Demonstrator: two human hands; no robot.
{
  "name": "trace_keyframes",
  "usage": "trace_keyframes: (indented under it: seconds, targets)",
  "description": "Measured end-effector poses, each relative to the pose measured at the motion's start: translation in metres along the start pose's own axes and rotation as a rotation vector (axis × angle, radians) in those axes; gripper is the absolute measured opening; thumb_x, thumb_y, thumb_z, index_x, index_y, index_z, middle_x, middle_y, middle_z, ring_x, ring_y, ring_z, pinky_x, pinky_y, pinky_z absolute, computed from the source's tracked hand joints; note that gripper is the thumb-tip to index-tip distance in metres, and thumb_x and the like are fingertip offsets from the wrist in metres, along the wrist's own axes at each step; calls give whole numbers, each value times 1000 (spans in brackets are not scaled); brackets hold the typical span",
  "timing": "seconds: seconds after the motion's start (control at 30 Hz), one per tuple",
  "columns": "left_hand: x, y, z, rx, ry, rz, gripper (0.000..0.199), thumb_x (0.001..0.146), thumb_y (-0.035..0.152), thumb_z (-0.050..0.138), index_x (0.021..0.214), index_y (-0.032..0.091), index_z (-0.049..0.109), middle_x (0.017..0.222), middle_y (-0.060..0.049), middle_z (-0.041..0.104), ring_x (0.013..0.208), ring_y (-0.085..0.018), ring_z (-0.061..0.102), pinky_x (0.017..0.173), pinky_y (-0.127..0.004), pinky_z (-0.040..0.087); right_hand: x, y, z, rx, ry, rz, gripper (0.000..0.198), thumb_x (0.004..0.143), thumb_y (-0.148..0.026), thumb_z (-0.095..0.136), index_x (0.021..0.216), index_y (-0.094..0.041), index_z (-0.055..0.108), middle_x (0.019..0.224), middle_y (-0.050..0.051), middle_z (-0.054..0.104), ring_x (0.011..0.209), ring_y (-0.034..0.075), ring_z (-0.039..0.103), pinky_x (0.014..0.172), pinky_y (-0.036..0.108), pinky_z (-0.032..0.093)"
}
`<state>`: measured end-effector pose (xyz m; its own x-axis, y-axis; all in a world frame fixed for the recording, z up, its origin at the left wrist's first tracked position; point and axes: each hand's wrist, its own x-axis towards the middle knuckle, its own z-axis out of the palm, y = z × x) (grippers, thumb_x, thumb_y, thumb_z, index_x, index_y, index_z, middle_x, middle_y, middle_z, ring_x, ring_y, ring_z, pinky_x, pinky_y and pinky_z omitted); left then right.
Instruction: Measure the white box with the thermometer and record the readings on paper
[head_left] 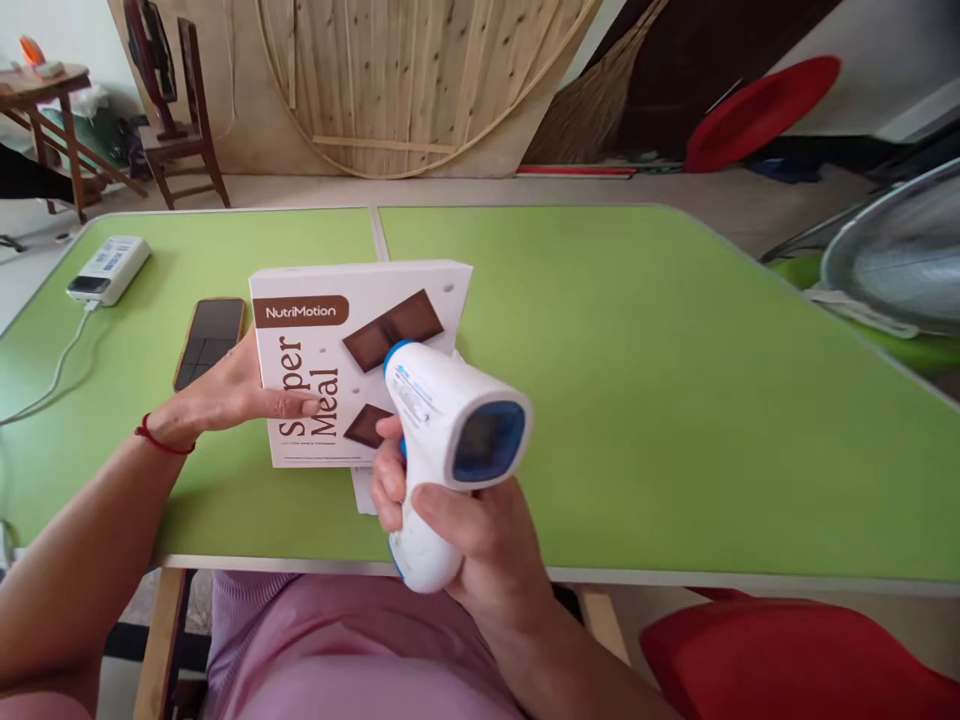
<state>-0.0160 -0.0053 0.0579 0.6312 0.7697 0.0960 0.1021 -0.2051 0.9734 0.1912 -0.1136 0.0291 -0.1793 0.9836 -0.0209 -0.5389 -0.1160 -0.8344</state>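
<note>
My left hand [232, 385] grips the left side of a white NutriMotion "Super Meal" box [300, 350], thumb lying across its printed front. The box is held up above the green table, its front face towards me. In my right hand [480, 540] is a white and blue infrared thermometer [439, 430], fingers wrapped round its handle. Its blue nose is in front of the box, close to the picture of a brown bar; whether they touch I cannot tell. The dark screen faces me, with no readable figures. Partly hidden behind the box and my right hand is a white item [364, 490].
On the green table [637, 380] a phone [212, 335] lies just beyond my left hand. Further left stands a white power bank [110, 268] with a cable [64, 355] running off the left edge. A red chair [787, 660] is at lower right, a fan [896, 250] at right.
</note>
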Motion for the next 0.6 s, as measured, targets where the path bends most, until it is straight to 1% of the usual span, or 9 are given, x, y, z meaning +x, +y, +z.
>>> trace_keyframes:
  seconds: [0.07,0.13,0.27,0.4,0.47,0.6]
  targets:
    - [0,0,0,-15,-16,8,35,78,30,86,104,14,68,97,-9,74,101,-26,70,79,-31,61,6,3,2,-30,-9,12,27,73,-40,82,79,-19,67,65,-1,57,55,11,49,53,27,43]
    - [0,0,1,-24,-27,8,34,79,28,86,103,14,67,97,-9,74,98,-25,71,76,-29,60,8,4,4,-46,-1,25,29,73,-41,81,72,-19,63,63,-1,56,54,11,49,52,28,42]
    - [0,-1,1,-32,-53,10,35,80,28,84,105,14,65,97,-9,74,98,-25,71,74,-28,59,8,8,7,-66,70,35,28,71,-39,81,75,-19,62,65,-1,57,56,12,50,54,28,42]
    - [0,-2,0,-1,-65,18,41,81,33,83,111,14,64,95,-10,74,96,-25,71,74,-29,59,9,11,7,-81,30,6,29,72,-37,81,72,-20,58,63,-3,55,55,11,47,53,27,42]
    - [0,-2,0,9,-68,16,39,80,34,83,109,14,65,95,-10,74,96,-26,71,75,-31,60,10,11,8,-83,24,-3,29,73,-37,79,70,-20,56,61,-3,54,55,11,47,52,27,41]
    - [0,-2,0,12,-69,4,36,77,37,86,100,16,67,92,-10,74,97,-30,71,75,-36,61,9,9,9,-94,56,15,30,72,-37,80,67,-20,56,60,-3,53,55,12,46,53,28,41]
